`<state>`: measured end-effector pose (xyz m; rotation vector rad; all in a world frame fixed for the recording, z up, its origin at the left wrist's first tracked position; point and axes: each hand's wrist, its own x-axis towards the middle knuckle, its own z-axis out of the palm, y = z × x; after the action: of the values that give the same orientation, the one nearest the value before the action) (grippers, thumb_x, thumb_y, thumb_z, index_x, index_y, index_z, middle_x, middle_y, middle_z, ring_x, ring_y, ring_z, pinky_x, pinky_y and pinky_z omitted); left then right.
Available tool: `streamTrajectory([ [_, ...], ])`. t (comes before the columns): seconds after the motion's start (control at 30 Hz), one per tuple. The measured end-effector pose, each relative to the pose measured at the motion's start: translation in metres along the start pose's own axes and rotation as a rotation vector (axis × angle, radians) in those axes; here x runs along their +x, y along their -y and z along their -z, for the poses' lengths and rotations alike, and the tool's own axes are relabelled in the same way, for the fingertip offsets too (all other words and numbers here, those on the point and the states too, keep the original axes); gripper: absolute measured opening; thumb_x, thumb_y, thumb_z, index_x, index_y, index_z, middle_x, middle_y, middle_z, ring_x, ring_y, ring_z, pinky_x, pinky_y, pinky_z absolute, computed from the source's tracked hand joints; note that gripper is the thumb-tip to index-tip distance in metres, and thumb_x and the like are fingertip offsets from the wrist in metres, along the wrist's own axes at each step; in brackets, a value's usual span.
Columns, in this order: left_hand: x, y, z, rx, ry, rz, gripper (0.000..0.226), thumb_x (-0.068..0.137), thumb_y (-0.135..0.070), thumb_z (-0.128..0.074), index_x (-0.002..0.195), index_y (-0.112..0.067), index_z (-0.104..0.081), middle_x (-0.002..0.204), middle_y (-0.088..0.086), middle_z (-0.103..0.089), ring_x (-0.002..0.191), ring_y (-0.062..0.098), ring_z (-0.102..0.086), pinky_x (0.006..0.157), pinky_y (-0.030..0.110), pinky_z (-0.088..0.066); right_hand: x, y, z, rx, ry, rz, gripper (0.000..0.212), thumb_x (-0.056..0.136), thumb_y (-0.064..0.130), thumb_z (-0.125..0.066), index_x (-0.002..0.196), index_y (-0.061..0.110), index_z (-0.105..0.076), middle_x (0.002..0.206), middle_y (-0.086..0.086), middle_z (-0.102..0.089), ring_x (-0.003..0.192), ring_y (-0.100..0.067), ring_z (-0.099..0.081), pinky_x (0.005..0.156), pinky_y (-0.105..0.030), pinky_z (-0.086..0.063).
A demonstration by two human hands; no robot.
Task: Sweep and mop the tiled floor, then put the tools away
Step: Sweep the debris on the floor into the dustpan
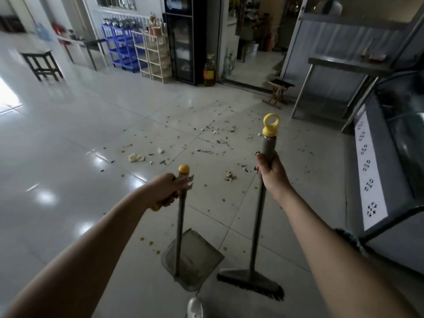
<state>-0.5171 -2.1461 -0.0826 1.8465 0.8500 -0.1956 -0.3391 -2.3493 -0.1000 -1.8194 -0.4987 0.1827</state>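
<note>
Gripping dustpan handle (180,216), left hand (164,191) curls; right hand (270,173) clamps broom (258,216).

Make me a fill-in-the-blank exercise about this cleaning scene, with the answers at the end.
1. The left hand holds the handle of the ____.
2. The right hand grips the broom just below its ____ hanging loop.
3. Scraps of debris lie scattered on the tiled ____.
4. A black ____ stands far off at the left.
Answers: dustpan, yellow, floor, stool.
</note>
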Motion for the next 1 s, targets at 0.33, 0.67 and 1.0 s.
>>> streamTrajectory([
  [0.33,0.135,-0.022,0.111,-0.026,-0.074,0.073,0.034,0.094,-0.035,-0.052,0.092,-0.001,-0.056,0.062,0.003,-0.044,0.043,0.011,-0.037,0.034,0.019,-0.033,0.15,0.001,-0.106,0.013,0.1,-0.032,0.01,0.096,0.03,-0.05,0.095,0.021,-0.044,0.071,0.004,-0.051,0.061,0.002,-0.054,0.056,-0.01,-0.039],
  [0.67,0.24,-0.018,0.216,-0.02,-0.133,0.096,0.034,0.095,-0.035,-0.049,0.087,-0.002,-0.055,0.063,0.003,-0.044,0.044,0.011,-0.036,0.034,0.018,-0.032,0.272,0.011,-0.219,-0.003,0.138,-0.03,0.022,0.094,0.033,-0.052,0.106,0.018,-0.042,0.075,0.005,-0.052,0.067,-0.009,-0.051,0.06,-0.019,-0.039],
  [1.0,0.339,-0.013,0.333,-0.049,-0.105,0.118,0.034,0.095,-0.035,-0.05,0.085,-0.003,-0.053,0.063,0.004,-0.043,0.046,0.012,-0.036,0.038,0.021,-0.032,0.381,0.039,-0.34,0.021,0.175,-0.028,0.019,0.094,0.03,-0.053,0.106,0.018,-0.044,0.073,0.003,-0.052,0.063,-0.009,-0.05,0.057,-0.019,-0.038],
])
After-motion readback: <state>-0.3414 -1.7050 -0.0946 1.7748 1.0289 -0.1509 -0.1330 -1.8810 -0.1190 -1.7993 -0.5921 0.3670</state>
